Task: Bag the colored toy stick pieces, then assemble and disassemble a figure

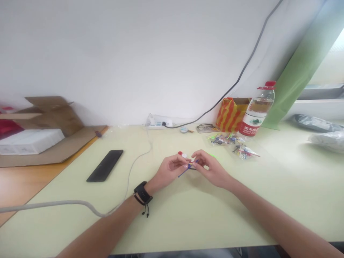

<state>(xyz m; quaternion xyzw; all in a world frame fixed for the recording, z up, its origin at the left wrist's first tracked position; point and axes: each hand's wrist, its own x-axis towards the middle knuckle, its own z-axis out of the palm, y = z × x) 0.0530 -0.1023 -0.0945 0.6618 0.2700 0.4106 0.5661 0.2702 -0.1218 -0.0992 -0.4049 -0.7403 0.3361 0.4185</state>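
Note:
Both hands meet above the pale green tabletop (pixel 172 215). My left hand (pixel 170 170) pinches a small blue plastic piece (pixel 183 172), whose thin stick end points down toward me. My right hand (pixel 211 167) pinches the other end of the same piece with thumb and forefinger. A bit of red and yellow shows between the fingertips, too small to name. Just behind the hands lie a red cap-like disc (pixel 180 153) and a white one (pixel 184 155). Something bright green (pixel 212 155) peeks out behind my right hand, mostly hidden.
A black phone (pixel 105 166) and a grey cable (pixel 88 205) lie to the left, near an opened cardboard box (pixel 56 111). Plastic bags of small colourful parts (pixel 245 151), a water bottle (pixel 256 113) and a striped bag (pixel 229 114) stand right. A power strip (pixel 158 122) sits by the wall.

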